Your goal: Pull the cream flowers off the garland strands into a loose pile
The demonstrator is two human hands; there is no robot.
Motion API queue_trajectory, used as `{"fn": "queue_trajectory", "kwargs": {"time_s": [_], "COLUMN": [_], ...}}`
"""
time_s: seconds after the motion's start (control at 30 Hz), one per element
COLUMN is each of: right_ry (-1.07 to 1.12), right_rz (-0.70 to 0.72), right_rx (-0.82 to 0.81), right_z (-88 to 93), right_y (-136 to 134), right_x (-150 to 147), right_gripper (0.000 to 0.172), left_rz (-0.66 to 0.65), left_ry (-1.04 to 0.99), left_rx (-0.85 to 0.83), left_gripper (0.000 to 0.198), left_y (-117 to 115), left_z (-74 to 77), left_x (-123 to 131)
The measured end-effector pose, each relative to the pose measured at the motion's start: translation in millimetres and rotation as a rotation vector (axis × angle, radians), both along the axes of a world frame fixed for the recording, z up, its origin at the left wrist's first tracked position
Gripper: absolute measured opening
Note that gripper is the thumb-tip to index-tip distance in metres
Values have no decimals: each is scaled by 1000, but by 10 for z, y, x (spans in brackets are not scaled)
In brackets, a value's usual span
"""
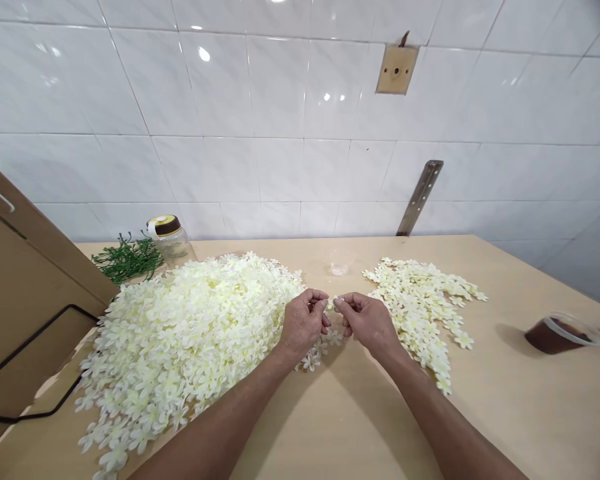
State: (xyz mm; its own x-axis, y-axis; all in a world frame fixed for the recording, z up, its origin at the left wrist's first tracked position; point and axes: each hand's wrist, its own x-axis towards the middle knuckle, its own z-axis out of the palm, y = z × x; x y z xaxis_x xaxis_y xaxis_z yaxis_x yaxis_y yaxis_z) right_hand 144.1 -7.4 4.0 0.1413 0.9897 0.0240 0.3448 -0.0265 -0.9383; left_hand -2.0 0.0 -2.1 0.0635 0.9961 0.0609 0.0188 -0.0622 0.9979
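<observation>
Tiled wall (275, 167): backs the counter (345, 427)
Open lane: between big flower heap (195, 327) and smaller flower pile (425, 307)
Grip: left hand (301, 323) and right hand (373, 323) both pinched on a pale flower (331, 303) — mostly hidden
Carton (40, 300): cut off, left

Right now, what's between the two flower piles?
In the head view: the left hand, the right hand, a few flowers and, beyond the hands, a clear container.
</observation>
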Motion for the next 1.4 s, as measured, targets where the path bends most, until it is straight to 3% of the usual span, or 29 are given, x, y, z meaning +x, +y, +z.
{"fn": "queue_trajectory", "kwargs": {"time_s": [0.3,0.43,0.5,0.63,0.83,0.97,1.1,1.4], "right_ry": [46,-109,-196,-214,82,345,411,466], "right_rz": [-82,-118,-58,197,94,177,220,267], "right_rx": [1,130,224,290,106,-1,-64,-171], "right_z": [-32,-88,-103,-72,19,17,-11,6], "right_y": [49,36,1,-66,-46,-24,-10,-11], "right_x": [82,18,-41,-122,-35,-17,-22,16], "right_gripper": [34,29,25,22,44,48,46,46], "left_rz": [139,197,215,248,211,105,49,64], "left_ry": [-148,-213,-229,-222,-228,-211,-208,-205], "left_rx": [35,98,139,181,121,81,62,95], "left_gripper": [17,23,24,22,22,23,24,18], "left_y": [35,60,66,74,57,14,-12,-8], "left_z": [16,10,10,14,4,0,-4,-23], "left_x": [2,-34,-51,-70,-34,17,45,52]}}
